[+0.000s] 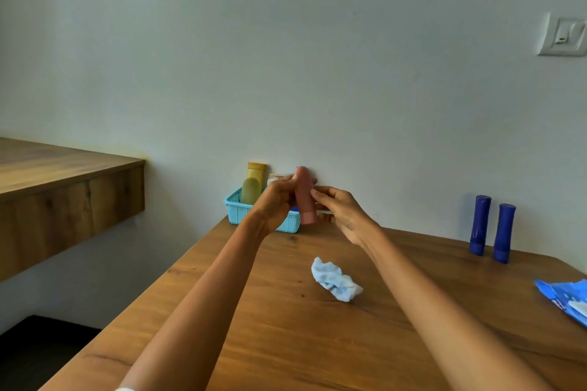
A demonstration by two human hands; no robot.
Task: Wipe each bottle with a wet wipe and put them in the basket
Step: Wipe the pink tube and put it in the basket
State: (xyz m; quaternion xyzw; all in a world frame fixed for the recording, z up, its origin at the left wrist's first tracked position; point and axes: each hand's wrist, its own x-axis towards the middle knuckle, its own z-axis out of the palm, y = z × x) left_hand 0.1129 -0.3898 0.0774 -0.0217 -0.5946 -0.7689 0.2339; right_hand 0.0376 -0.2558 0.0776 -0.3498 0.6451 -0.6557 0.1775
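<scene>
A pink bottle (305, 195) is held upright, cap down, just above the basket (236, 208), gripped by the left hand (276, 200). The right hand (338, 208) touches it with loosely extended fingers. A crumpled wipe (333, 279) lies nearer than the basket; two blue bottles (492, 228) stand far to its right.

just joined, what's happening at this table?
A person holds a pink bottle upright in the left hand, over the blue basket by the wall; the right hand's fingertips touch its side. The basket already holds a few bottles, among them a yellow bottle. A crumpled wipe lies on the table. Two blue bottles stand off to the right, outside the basket, near a wipes pack.
</scene>
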